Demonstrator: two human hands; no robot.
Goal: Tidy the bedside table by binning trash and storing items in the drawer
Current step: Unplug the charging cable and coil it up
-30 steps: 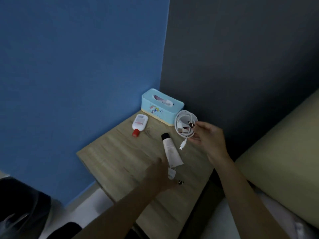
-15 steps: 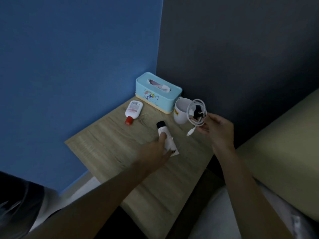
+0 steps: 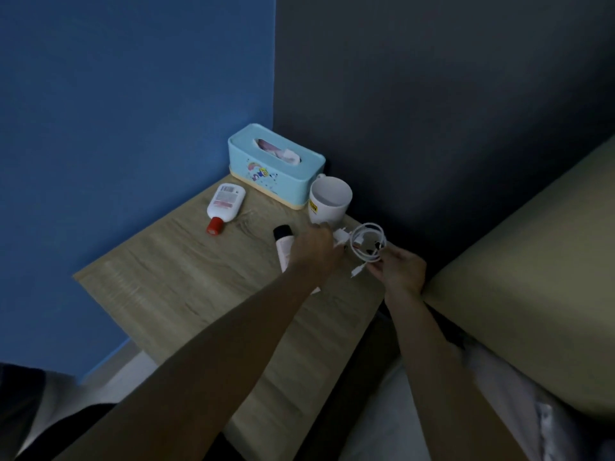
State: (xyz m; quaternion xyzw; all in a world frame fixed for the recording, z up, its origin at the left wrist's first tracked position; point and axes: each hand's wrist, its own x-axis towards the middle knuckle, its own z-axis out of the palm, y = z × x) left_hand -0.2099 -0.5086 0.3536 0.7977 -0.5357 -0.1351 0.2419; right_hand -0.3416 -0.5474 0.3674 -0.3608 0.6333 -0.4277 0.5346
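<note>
Both hands are close above the desk (image 3: 186, 294); the right hand (image 3: 399, 271) pinches the coiled white cable (image 3: 367, 242) near the mug (image 3: 329, 201); I cannot tell if the left hand (image 3: 314, 251) holds anything; a swinging loop might tip the mug.

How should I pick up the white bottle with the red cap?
Grab the bottle around its wide white middle, coming straight down from above. It lies flat on the table, label up, with both long sides free. The red cap is small and round, so it would probably slip more easily.
</note>
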